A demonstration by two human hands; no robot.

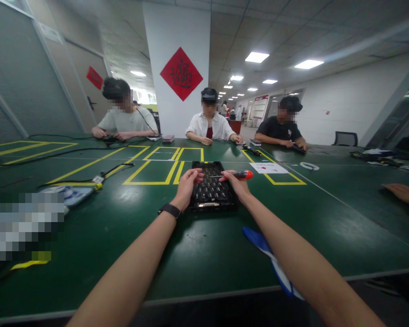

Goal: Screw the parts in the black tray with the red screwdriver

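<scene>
My right hand [234,182] is closed around a screwdriver [242,175] with a red and black handle. Its thin shaft points left, above a black rectangular case [214,197] lying on the green table. Rows of small shiny silver pieces sit in the case, too small to name, and a pale strip runs along its near edge. By the case's left side is my left hand [188,185], wearing a black wristband. Its fingers are pressed together near the screwdriver's tip; whatever they may hold is hidden.
Beneath my right forearm lies a flat blue and white thing [259,240]. A white paper sheet [269,168] and a white ring-shaped coil [309,166] are farther right. Black cables [119,167] cross the left side. Three people sit opposite; another person's hand [402,193] rests at the right.
</scene>
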